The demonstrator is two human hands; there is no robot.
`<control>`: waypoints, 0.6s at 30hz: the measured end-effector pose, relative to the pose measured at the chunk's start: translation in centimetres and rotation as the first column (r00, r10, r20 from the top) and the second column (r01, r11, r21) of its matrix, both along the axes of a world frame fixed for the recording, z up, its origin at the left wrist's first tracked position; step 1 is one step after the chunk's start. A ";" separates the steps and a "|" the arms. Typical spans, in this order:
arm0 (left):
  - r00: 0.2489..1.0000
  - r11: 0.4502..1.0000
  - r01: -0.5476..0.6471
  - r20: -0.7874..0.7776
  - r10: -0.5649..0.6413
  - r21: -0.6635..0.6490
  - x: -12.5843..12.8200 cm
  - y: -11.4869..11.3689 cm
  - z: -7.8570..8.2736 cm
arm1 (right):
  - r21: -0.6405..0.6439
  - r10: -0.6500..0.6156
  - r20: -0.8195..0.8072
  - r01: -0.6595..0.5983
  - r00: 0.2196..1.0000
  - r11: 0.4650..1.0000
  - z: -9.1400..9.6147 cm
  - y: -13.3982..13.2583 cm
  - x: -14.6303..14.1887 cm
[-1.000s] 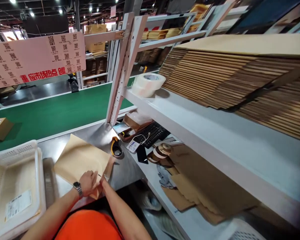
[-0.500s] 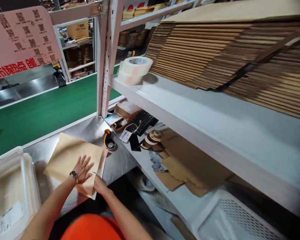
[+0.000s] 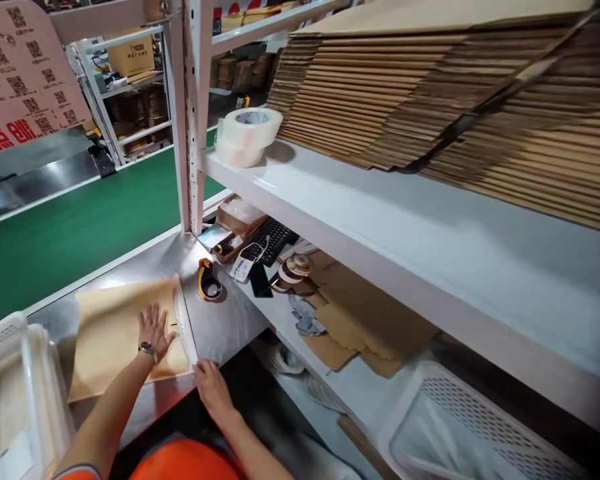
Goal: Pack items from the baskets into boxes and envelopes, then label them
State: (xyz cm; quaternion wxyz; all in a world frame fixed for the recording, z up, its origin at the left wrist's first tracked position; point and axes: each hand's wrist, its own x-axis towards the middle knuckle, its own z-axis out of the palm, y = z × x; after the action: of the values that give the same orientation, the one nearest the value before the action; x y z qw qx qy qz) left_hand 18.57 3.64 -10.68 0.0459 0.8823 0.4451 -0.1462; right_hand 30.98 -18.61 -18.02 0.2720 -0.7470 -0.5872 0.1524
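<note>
A tan padded envelope (image 3: pixel 115 333) lies flat on the metal bench, a pale bubble-textured strip along its right edge. My left hand (image 3: pixel 154 330), with a watch on the wrist, presses on it with fingers stretched out. At the envelope's near right corner, my right hand (image 3: pixel 211 385) pinches the end of that edge between thumb and fingers. A tape dispenser with a yellow handle (image 3: pixel 209 280) rests on the bench beyond the envelope. The underside of the envelope is hidden.
White plastic baskets (image 3: pixel 35 373) stand at the left, by a green conveyor belt (image 3: pixel 80 227). A shelf at the right holds clear tape rolls (image 3: pixel 247 137) and stacked flat cardboard boxes (image 3: pixel 380 100). Below it are a keyboard (image 3: pixel 275 237), a phone (image 3: pixel 261 280) and cardboard pieces (image 3: pixel 350 320).
The envelope has turned and lies flatter, its pale edge strip now exposed. My right hand has come out from beneath its edge to the near corner. My left hand stays flat on top.
</note>
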 end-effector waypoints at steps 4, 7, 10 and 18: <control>1.000 0.999 0.028 -0.004 -0.028 -0.036 0.9 -0.4 -1.4 | -0.054 0.047 0.069 -0.043 0.996 0.998 -0.3 0.8 1.3; 1.000 0.998 0.025 -0.008 -0.025 -0.059 1.4 -0.5 -1.5 | -0.056 0.086 0.109 -0.080 0.990 0.995 -0.5 0.8 1.7; 0.999 0.996 0.001 -0.042 -0.005 -0.084 1.6 -0.1 -0.7 | -0.028 0.153 0.147 -0.150 0.977 0.988 -0.4 0.6 1.9; 0.981 0.970 -0.015 -0.191 -0.032 -0.241 1.4 2.9 1.4 | -0.025 0.155 0.071 -0.154 0.985 0.988 0.0 1.5 2.0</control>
State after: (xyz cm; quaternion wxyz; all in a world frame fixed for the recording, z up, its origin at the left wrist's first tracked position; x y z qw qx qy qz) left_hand 19.95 6.58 -9.32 0.1085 0.8536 0.4227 -0.2845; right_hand 33.03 -17.16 -18.00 0.2304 -0.7069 -0.6514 0.1515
